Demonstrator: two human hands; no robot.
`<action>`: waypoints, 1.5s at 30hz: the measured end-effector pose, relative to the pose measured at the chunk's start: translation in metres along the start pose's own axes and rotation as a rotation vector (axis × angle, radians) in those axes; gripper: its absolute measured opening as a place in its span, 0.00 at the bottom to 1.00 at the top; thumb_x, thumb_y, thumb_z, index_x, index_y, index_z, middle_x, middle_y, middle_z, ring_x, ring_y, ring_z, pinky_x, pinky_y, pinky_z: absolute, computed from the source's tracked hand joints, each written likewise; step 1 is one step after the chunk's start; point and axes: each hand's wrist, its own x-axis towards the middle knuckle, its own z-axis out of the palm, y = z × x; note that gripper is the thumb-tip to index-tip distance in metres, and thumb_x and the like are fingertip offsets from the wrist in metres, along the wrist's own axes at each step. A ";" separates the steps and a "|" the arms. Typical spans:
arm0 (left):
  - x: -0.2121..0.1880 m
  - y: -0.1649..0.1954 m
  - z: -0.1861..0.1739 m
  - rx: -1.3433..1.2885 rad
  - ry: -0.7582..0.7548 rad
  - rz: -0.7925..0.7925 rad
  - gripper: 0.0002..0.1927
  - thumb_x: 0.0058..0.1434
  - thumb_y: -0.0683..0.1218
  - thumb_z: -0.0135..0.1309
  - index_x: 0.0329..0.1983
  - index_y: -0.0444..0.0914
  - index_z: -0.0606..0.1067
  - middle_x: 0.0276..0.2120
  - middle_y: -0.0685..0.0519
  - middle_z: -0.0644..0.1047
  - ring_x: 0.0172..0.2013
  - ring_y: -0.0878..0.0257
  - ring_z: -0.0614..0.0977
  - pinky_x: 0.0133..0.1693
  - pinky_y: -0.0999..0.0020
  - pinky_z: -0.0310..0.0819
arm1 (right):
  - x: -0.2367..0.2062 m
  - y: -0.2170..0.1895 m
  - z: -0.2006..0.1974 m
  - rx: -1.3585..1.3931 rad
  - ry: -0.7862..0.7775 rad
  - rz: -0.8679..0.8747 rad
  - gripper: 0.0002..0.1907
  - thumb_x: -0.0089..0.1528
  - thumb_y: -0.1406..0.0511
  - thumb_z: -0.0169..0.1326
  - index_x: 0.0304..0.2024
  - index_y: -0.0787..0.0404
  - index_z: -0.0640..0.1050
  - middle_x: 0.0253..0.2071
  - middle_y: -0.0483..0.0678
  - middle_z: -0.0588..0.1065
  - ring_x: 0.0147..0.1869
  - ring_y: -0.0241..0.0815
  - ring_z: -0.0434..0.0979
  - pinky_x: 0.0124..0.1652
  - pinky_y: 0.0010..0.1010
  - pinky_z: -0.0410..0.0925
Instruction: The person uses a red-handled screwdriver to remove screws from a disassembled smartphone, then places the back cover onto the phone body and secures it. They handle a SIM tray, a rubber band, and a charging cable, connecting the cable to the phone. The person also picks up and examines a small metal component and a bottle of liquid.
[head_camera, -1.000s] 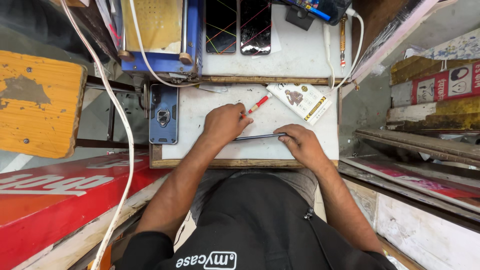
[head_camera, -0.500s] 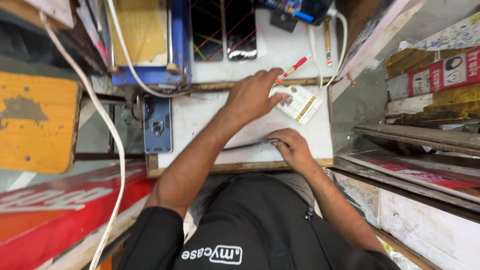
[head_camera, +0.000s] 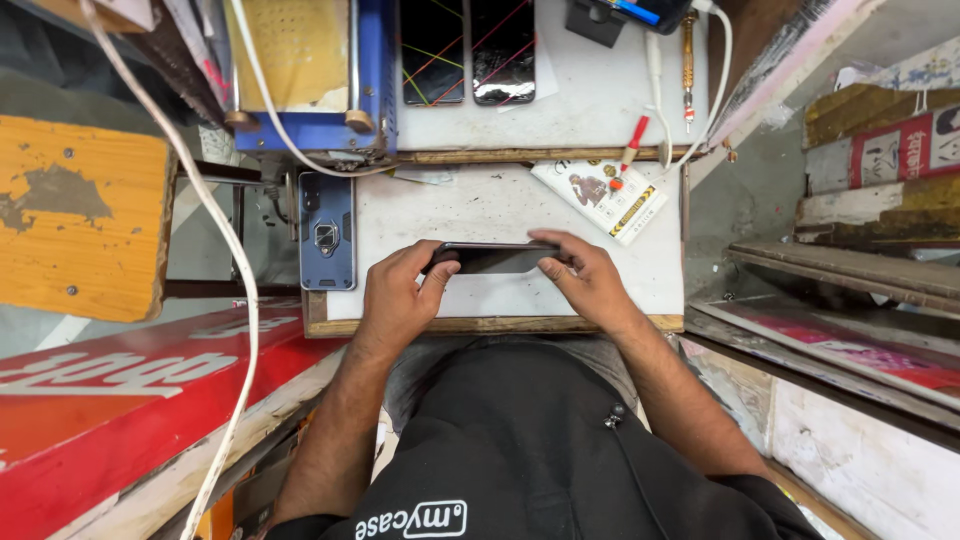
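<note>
I hold a dark smartphone (head_camera: 495, 258) by both ends, tilted up on its long edge above the white work board (head_camera: 450, 210). My left hand (head_camera: 400, 298) grips its left end with thumb and fingers. My right hand (head_camera: 585, 275) pinches its right end. A red-handled screwdriver (head_camera: 630, 145) lies at the far right of the board, its tip over a white printed packet (head_camera: 600, 198). A blue rugged phone case (head_camera: 326, 232) with a ring holder lies just left of the board.
Two phone screens with coloured lines (head_camera: 468, 48) lie on the far shelf beside a blue-framed machine (head_camera: 310, 70). A white cable (head_camera: 215, 230) hangs down the left. A yellow stool (head_camera: 75, 215) and red board (head_camera: 120, 390) stand left; stacked panels (head_camera: 850, 300) fill the right.
My left hand put the red screwdriver down by the packet and came back to the phone. Both hands now lift the phone up on its edge.
</note>
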 end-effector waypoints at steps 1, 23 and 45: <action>-0.001 0.000 0.000 0.040 0.019 0.017 0.13 0.64 0.48 0.62 0.45 0.35 0.78 0.32 0.45 0.82 0.27 0.52 0.83 0.28 0.62 0.75 | 0.003 -0.007 0.001 -0.021 0.024 0.013 0.17 0.67 0.66 0.57 0.58 0.64 0.77 0.45 0.48 0.81 0.44 0.34 0.77 0.47 0.26 0.72; -0.024 -0.074 0.064 -0.815 -0.060 -0.209 0.13 0.72 0.49 0.55 0.48 0.34 0.73 0.36 0.58 0.77 0.37 0.70 0.78 0.43 0.72 0.79 | -0.016 -0.071 -0.010 -0.071 0.120 0.112 0.13 0.67 0.65 0.59 0.53 0.61 0.82 0.39 0.46 0.84 0.42 0.30 0.79 0.43 0.22 0.71; 0.004 0.008 0.054 -0.146 0.077 0.184 0.09 0.64 0.43 0.62 0.46 0.37 0.80 0.37 0.49 0.84 0.37 0.56 0.87 0.39 0.64 0.81 | 0.009 -0.119 -0.010 -0.416 0.078 -0.069 0.12 0.61 0.64 0.64 0.47 0.60 0.83 0.42 0.50 0.83 0.44 0.44 0.85 0.40 0.31 0.75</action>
